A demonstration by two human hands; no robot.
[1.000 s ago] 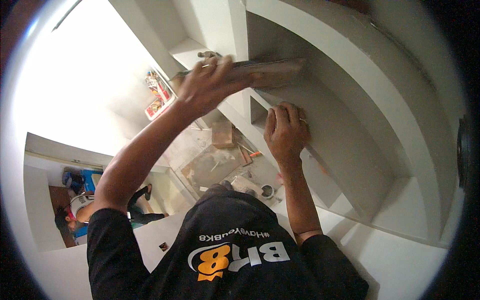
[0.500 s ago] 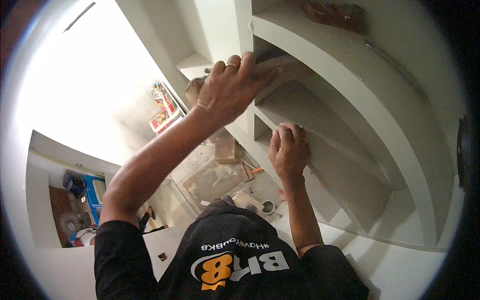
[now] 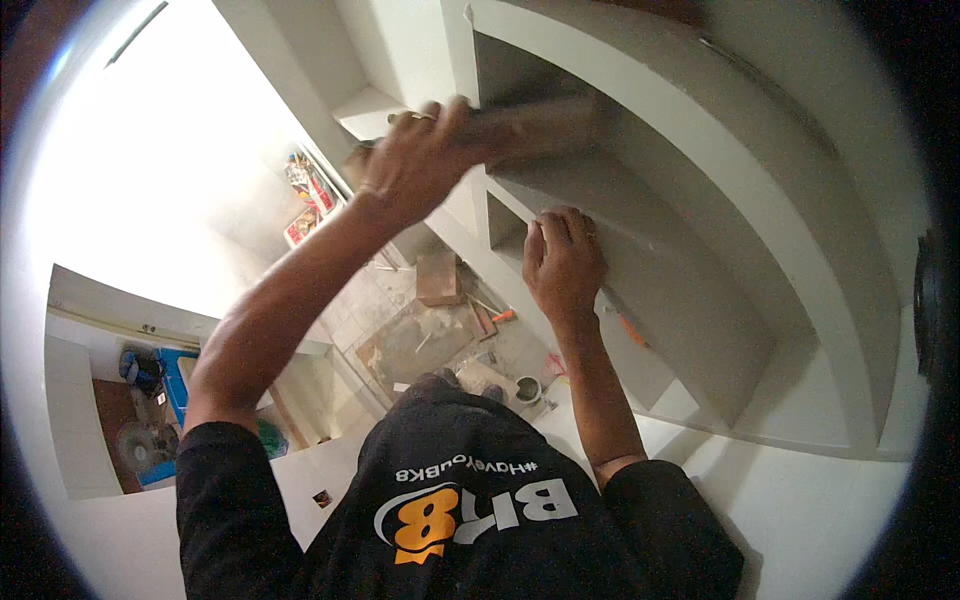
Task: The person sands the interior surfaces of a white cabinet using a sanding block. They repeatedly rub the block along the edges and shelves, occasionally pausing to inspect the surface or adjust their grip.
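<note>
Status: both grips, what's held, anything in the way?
Left grip closed on long, flat brownish tool, motion-blurred. Right grip curled at grey shelf board, any hold unclear. Possible obstacle: curved off-white frame near tool's far end.

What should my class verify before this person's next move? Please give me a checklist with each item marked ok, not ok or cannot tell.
1. Left hand has a grip on the long flat tool: ok, though motion blurs both.
2. Tool lies flat against a surface of the shelving: cannot tell, too blurred.
3. Right hand apart from the tool: ok, it is lower, by the shelving.
4. Right hand's fingertips empty: cannot tell, partly hidden.
5. Floor free of loose items: not ok, a brown block and an orange piece lie there.
</note>
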